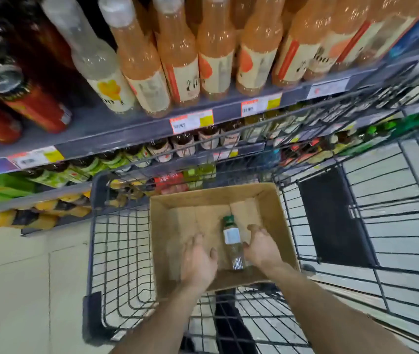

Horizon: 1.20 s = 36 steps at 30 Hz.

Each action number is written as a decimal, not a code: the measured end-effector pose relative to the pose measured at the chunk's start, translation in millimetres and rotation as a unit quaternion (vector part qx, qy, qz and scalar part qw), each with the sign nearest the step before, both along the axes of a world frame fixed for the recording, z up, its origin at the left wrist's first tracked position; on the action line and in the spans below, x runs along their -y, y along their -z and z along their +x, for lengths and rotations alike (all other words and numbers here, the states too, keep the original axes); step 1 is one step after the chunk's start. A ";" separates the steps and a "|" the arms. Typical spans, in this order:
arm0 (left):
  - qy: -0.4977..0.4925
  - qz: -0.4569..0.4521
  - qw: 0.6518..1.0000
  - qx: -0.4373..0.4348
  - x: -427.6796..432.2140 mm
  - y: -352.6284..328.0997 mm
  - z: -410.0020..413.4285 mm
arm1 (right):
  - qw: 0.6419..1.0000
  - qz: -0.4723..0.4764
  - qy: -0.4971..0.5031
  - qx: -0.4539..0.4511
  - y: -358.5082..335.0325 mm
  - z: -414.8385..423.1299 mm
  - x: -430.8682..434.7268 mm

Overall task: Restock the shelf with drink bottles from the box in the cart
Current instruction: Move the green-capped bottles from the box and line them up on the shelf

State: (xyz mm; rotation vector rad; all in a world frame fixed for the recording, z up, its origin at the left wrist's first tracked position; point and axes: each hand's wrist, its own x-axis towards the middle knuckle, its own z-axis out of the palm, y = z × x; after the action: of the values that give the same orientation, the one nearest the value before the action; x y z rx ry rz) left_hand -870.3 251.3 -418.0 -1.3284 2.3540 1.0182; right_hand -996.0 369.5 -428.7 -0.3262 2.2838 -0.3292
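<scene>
A grey metal shelf (126,129) is being occupied along its front edge by a row of peach-coloured drink bottles (177,54) with cream labels. Toward its left end, a clear bottle (93,60) with a yellow flower label is being flanked by red cans (32,103). Price tags (192,121) in white, red and yellow are being carried on the shelf's front lip. The lower shelves (183,144) are being filled with smaller dark and green-labelled bottles, partly hidden behind wire. A pale tiled floor (12,277) is being exposed at the left and through the mesh.

A dark wire shopping cart (116,238) is being stood against the shelving, and an open cardboard box (162,226) is being carried at its near left corner. A black panel (331,218) is being borne on the cart's mesh to the right of the box.

One drink bottle (232,241), green-capped and white-labelled, is being borne on its side near the middle of the box's floor, cap toward the far wall and base by the near wall.

Both hands are being extended into the box on bare forearms. The left hand (199,261) is being held palm down just left of the bottle, fingers spread and relaxed, with nothing grasped. The right hand (262,247) is being held just right of the bottle, fingers loosely curved and not closed round it. Whether the bottle is being touched cannot be told.
</scene>
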 end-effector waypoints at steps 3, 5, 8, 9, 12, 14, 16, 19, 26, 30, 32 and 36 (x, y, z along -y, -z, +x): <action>0.022 0.038 0.998 0.048 -12.7 35.0 18.6 | 0.999 0.024 0.021 0.030 37.1 12.4 0.4; 0.028 0.056 0.996 0.069 -16.3 49.4 31.2 | 0.997 0.044 0.033 0.046 55.6 20.5 2.6; 0.025 0.077 0.994 0.080 -17.3 63.2 39.9 | 0.992 0.062 0.072 0.082 75.4 30.9 5.4; 0.023 0.083 0.993 0.084 -17.3 65.5 39.3 | 0.990 0.062 0.089 0.093 79.9 33.7 6.0; 0.034 0.089 0.991 0.094 -17.1 70.2 30.3 | 0.985 0.058 0.119 0.107 90.9 37.0 8.9; 0.035 0.101 0.990 0.094 -16.9 71.7 22.1 | 0.983 0.053 0.137 0.106 94.9 35.7 11.3; 0.033 0.113 0.989 0.094 -16.3 72.2 16.5 | 0.983 0.054 0.139 0.111 95.6 32.2 13.5; 0.025 0.135 0.986 0.090 -16.5 68.8 15.0 | 0.975 0.024 0.166 0.144 88.2 30.6 15.6; -0.011 0.174 0.985 0.003 -4.2 12.4 19.6 | 0.949 -0.151 0.223 0.163 26.0 41.7 26.2; -0.047 0.161 0.984 -0.062 12.0 -44.0 17.8 | 0.945 -0.214 0.207 0.137 -30.0 44.7 43.1; -0.059 0.148 0.983 -0.093 21.3 -71.5 14.7 | 0.939 -0.251 0.198 0.125 -61.4 42.8 52.3; -0.056 0.123 0.978 -0.159 42.4 -128.8 3.0 | 0.932 -0.315 0.161 0.079 -130.2 29.1 71.4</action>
State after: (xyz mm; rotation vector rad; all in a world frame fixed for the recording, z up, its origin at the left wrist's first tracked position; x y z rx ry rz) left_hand -867.3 208.9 -289.2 -1.2956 2.2869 1.6047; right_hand -966.9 298.1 -298.4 -0.2275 2.0136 -1.2238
